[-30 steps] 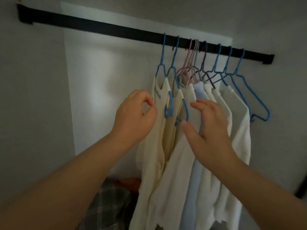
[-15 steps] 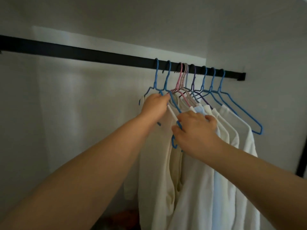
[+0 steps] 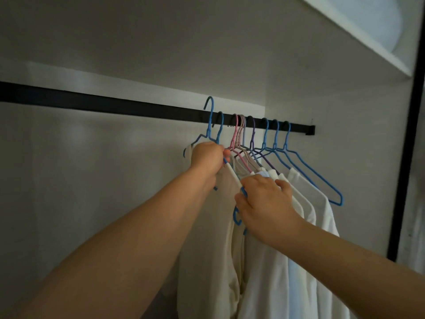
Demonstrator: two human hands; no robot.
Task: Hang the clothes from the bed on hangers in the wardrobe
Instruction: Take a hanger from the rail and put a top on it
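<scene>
The left hand (image 3: 207, 157) has lifted a blue hanger (image 3: 209, 118) so its hook now clears the rail (image 3: 115, 107), at twelve o'clock of her fist. The right hand (image 3: 264, 201) pinches another hanger's end, steadying the shirts (image 3: 299, 261); rehanging looks underway.

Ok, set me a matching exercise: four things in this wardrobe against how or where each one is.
1. leftmost blue hanger
2. far-right blue hanger
3. left hand
4. right hand

A. bare, hooked on the black rail
B. hook above the rail, off it
C. grips a blue hanger end
D. grips hanger 1 below its hook

Pairs: 1-B, 2-A, 3-D, 4-C
</scene>
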